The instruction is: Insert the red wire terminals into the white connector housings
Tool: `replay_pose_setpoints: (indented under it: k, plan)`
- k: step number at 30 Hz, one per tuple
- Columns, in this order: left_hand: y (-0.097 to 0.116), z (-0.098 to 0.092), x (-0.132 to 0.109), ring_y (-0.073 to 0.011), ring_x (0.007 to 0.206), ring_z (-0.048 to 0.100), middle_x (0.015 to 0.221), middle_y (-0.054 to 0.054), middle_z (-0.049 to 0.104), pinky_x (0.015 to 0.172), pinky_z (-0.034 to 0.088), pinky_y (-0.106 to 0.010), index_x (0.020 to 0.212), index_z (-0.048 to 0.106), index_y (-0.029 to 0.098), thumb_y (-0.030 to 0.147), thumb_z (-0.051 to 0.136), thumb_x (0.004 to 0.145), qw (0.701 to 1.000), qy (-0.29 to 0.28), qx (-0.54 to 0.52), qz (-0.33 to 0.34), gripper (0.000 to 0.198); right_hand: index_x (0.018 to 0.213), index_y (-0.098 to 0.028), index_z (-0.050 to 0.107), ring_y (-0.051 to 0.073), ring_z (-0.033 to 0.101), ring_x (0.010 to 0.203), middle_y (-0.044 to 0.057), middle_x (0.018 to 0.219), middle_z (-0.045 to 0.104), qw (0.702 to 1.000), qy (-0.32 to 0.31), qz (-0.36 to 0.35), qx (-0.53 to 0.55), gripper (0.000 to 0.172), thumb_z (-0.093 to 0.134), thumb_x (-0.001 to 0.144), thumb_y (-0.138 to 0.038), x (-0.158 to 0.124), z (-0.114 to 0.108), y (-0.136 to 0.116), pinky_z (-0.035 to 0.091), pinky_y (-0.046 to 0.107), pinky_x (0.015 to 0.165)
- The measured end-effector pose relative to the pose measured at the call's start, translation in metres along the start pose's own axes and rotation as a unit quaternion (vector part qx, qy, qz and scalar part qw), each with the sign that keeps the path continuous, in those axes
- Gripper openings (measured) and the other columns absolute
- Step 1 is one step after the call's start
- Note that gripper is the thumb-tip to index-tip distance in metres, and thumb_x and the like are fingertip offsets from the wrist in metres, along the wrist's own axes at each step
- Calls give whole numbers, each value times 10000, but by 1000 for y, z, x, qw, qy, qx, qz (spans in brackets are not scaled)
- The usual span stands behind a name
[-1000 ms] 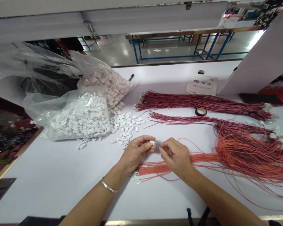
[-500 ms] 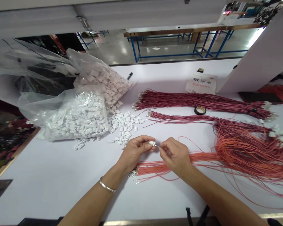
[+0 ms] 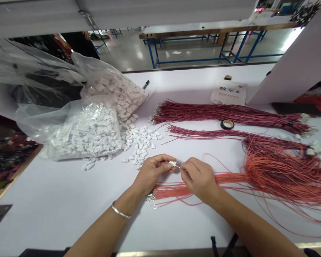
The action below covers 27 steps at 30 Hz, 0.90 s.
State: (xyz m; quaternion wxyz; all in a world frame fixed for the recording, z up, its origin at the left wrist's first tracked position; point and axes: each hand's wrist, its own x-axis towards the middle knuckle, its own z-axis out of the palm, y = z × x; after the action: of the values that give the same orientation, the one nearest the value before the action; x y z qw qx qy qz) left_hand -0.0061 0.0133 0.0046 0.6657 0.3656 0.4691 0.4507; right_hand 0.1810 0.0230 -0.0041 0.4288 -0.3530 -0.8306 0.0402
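Between the thumb and fingers of my left hand (image 3: 155, 170) is a small white connector housing (image 3: 172, 163). My right hand (image 3: 199, 176) pinches a thin wire, whose metal terminal (image 3: 178, 166) points at the housing. Whether the tip sits inside the housing or just at its edge, I cannot tell. Beneath both hands lies a bundle of orange wires (image 3: 171, 193) with metal terminals at its left end. A pile of loose white housings (image 3: 141, 141) lies beyond my left hand.
Clear plastic bags of white housings (image 3: 88, 132) and pinkish parts (image 3: 120, 91) stand at the left. Dark red wire bundles (image 3: 216, 113) stretch across the back, near a roll of black tape (image 3: 227, 124). Tangled orange wires (image 3: 278, 171) cover the right side. A marker (image 3: 146, 84) lies behind.
Both hands stay close together in nearly the same pose, the wire terminal still at the housing. The camera view has shifted slightly. At the back left, another person's hands have come into sight.
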Motion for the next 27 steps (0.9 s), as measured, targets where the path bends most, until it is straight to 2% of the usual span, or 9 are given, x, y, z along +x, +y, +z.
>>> replay_pose_setpoints:
  k: [19,27]
  plan:
    - [0,1,1,-162,676,711,697,-49,770,728,526,-288,870,748,144,269,836,710,1000,13,25,-5,221,763,-198,515,103,457,571,-14,661,506,993,-19,58,99,172,491,864,-61,-3,3,3,369,226,548]
    - [-3,2,0,-190,706,728,726,-65,777,762,552,-327,884,743,139,260,804,742,999,22,47,1,197,761,-201,510,99,461,562,-15,663,511,990,-24,67,119,164,493,862,-72,-4,4,5,368,220,542]
